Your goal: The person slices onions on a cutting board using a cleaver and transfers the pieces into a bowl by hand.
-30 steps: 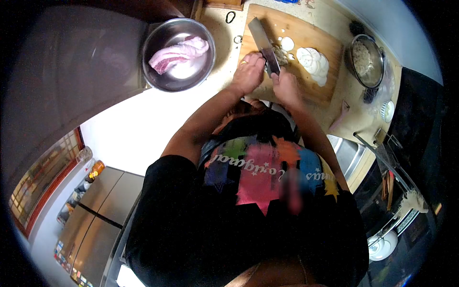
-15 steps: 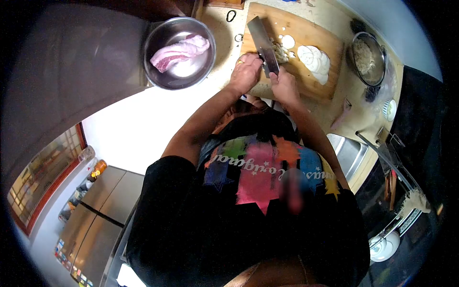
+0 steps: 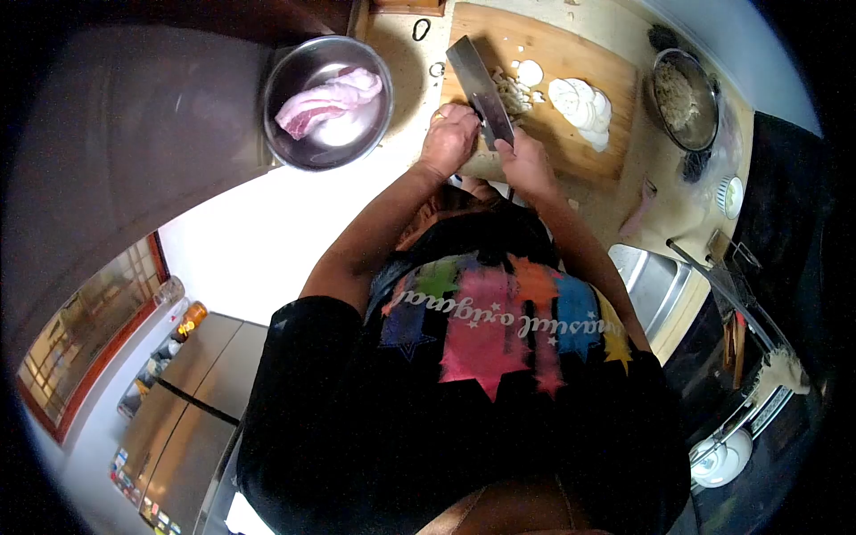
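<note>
My right hand point(image 3: 528, 163) is closed around the handle of a cleaver point(image 3: 481, 94). Its broad blade points away from me across the left part of a wooden cutting board point(image 3: 615, 80). On the blade's left side, my left hand point(image 3: 450, 138) rests with curled fingers close to the metal. Whatever those fingers hold down is hidden. Small chopped pale pieces point(image 3: 515, 96) lie just right of the blade, beside a single round white slice point(image 3: 530, 72). Farther right, overlapping white slices point(image 3: 581, 111) form a pile on the board.
A metal bowl point(image 3: 385, 134) with a slab of raw meat point(image 3: 325, 102) stands left of the board. On the right are a bowl of pale shredded food point(image 3: 679, 100), a striped cup point(image 3: 729, 196) and a metal sink point(image 3: 649, 285). A black band point(image 3: 422, 29) lies near the board.
The cleaver has shifted slightly left with my left hand beside it, and more of the chopped pieces show right of the blade. The whole view has also moved a little.
</note>
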### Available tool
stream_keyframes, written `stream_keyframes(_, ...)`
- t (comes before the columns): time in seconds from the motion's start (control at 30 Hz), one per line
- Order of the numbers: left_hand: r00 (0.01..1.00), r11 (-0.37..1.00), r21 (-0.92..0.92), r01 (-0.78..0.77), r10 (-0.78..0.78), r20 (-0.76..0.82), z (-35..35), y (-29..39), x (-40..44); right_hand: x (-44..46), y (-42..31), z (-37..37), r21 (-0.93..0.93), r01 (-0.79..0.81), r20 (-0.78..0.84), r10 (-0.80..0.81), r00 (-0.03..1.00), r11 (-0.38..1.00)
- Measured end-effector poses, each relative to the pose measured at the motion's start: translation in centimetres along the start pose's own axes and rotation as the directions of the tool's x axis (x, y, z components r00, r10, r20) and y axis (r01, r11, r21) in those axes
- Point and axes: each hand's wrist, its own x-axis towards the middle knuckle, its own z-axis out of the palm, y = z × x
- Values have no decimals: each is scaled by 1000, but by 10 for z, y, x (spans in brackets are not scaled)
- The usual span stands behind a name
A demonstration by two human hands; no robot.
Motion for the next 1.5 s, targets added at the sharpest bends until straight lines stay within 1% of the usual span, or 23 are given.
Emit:
stream_keyframes(0.07,1000,1000,-2,-27,27,-2,4,-3,8,-2,4,-11,69,-6,-25,8,1000,998)
stream_keyframes(0.13,992,998,62,-15,7,124,8,2,17,-12,3,-28,138,-20,-39,26,999,990)
stream_keyframes(0.2,993,997,55,48,-54,102,7,9,21,-19,10,-51,-85,-110,-128,99,987,990)
stream_keyframes(0.27,979,980,89,178,-186,86,7,12,23,-24,47,-56,-139,-77,-189,50,981,987)
stream_keyframes(0.37,977,971,125,202,-209,47,4,18,38,-32,53,-65,-200,-67,-241,17,970,977)
stream_keyframes(0.43,984,982,100,161,-168,63,8,18,58,-31,54,-70,-286,-164,-181,115,977,944)
stream_keyframes(0.57,962,981,192,13,-64,265,19,14,77,-36,51,-73,-289,-189,-166,145,975,938)
stream_keyframes(0.63,984,986,-20,164,-162,69,13,7,85,-38,60,-72,-294,84,-295,-174,939,952)
stream_keyframes(0.67,972,982,-39,184,-187,-139,9,5,87,-41,64,-75,-287,80,-301,-169,938,955)
stream_keyframes(0.7,942,952,-136,274,-294,-164,-12,12,92,-47,56,-85,-345,107,-276,-210,938,932)
stream_keyframes(0.8,928,956,-99,275,-291,-234,-33,21,92,-51,54,-92,-460,162,-206,-283,937,873)
stream_keyframes(0.87,950,972,-21,233,-223,219,-44,38,100,-50,56,-89,-518,199,-155,-320,935,832)
stream_keyframes(0.9,850,912,-111,396,-318,419,-37,44,103,-48,55,-86,-574,230,-119,-358,926,786)
stream_keyframes(0.97,762,997,60,52,-79,643,-27,56,105,-44,52,-80,-623,262,-80,-393,916,737)
stream_keyframes(1.0,761,997,61,52,-79,644,-20,65,104,-43,49,-78,-628,273,-67,-400,914,729)
stream_keyframes(1.07,631,967,40,-253,133,764,-8,78,102,-42,50,-77,-633,282,-55,-405,913,721)
stream_keyframes(1.1,630,967,39,-253,134,765,-8,78,105,-42,52,-76,-627,305,-69,-440,895,717)
stream_keyframes(1.17,483,953,111,-282,41,875,-7,76,114,-44,55,-78,-621,327,-83,-475,876,712)
stream_keyframes(1.27,511,944,221,-246,-68,857,-16,59,120,-62,58,-91,-616,303,-46,-416,908,727)
stream_keyframes(1.3,539,931,271,-243,-103,836,-19,52,123,-69,62,-95,-535,275,-64,-363,930,799)
stream_keyframes(1.37,598,949,251,-192,-90,796,-10,23,123,-82,68,-100,-448,240,-78,-306,949,861)
stream_keyframes(1.43,704,994,107,35,-100,703,2,-4,127,-94,73,-103,-330,125,-131,-177,975,936)
stream_keyframes(1.5,727,996,85,35,-84,682,10,-13,123,-104,81,-100,-260,35,-174,-82,981,965)
